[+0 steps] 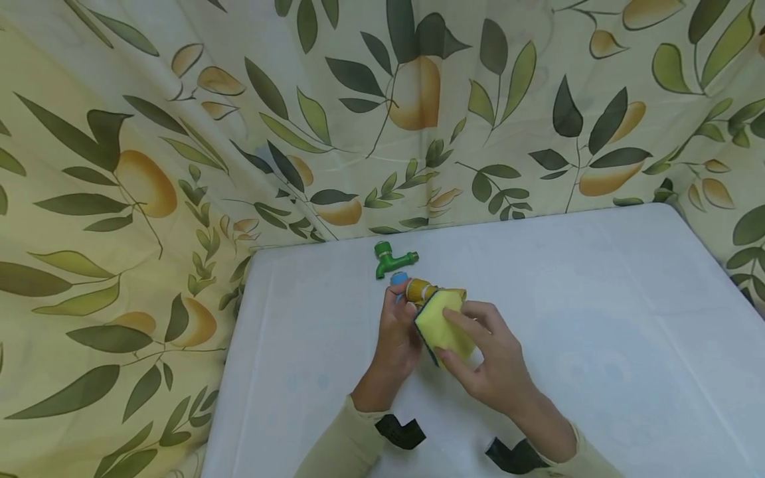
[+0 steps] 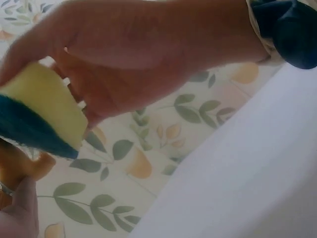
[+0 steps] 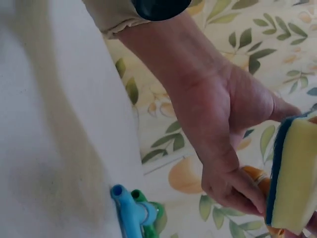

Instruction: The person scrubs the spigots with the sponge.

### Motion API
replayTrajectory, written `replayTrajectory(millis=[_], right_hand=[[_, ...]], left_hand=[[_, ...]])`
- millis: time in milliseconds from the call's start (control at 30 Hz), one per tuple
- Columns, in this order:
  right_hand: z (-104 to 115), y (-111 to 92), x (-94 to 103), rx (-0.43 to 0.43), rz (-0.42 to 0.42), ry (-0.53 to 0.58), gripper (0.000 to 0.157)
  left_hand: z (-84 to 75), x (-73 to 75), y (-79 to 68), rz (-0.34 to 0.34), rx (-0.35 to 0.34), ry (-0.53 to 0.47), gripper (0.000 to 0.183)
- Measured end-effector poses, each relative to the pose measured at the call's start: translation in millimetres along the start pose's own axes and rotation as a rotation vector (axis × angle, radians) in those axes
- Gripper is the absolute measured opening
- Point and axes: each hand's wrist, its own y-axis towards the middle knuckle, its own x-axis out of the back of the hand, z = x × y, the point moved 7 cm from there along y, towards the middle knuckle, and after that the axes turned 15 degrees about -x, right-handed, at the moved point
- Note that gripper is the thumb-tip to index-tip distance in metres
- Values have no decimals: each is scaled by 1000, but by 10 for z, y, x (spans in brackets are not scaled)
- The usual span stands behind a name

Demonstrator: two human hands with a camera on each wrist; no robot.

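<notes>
My left hand (image 1: 399, 342) grips a yellow toy-like tap (image 1: 418, 291) with a pale ring around it. In my right hand (image 1: 499, 358) is a yellow sponge (image 1: 449, 324) with a dark blue-green scouring side, pinched between thumb and fingers. The scouring side faces the yellow tap and overlaps it in the head view, hiding much of its body. The left wrist view shows the sponge (image 2: 54, 99) close above the tap (image 2: 22, 166). Past my left fingers, a blue tap (image 3: 131, 213) lies on the table, mostly hidden from the head camera.
A green tap (image 1: 394, 260) lies near the far edge of the white table (image 1: 597, 299), close to the blue one. Behind and left of the table hangs a leaf-and-fruit patterned cloth (image 1: 239, 119). Black straps (image 1: 400, 433) sit at both wrists.
</notes>
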Motion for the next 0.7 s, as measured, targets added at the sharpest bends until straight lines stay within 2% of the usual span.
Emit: replayTrajectory(millis=[100,167,233,400,467,567,700], right_hand=[[-42,31,43,22,-58,-90,49],[-118,73,99,-25,-117,-140,48],[-175,90,131,-63,-138,-159,49],[-142,47,96,24,-58,-151,50],[-152,54,117,9,-66,-149,48],[-183,68,168,-62,-80,-128,48],[-107,47,150,-15,-26,-108,50]], left_hand=[[-19,-7,5,13,-15,-32,81],[-38,-5,15,14,-21,-62,80],[-53,-4,25,17,-17,-87,79],[-77,3,42,42,-13,-62,83],[-84,5,45,56,-19,-59,86],[-83,7,38,73,-11,-85,90],[-86,-9,21,107,18,-84,100]])
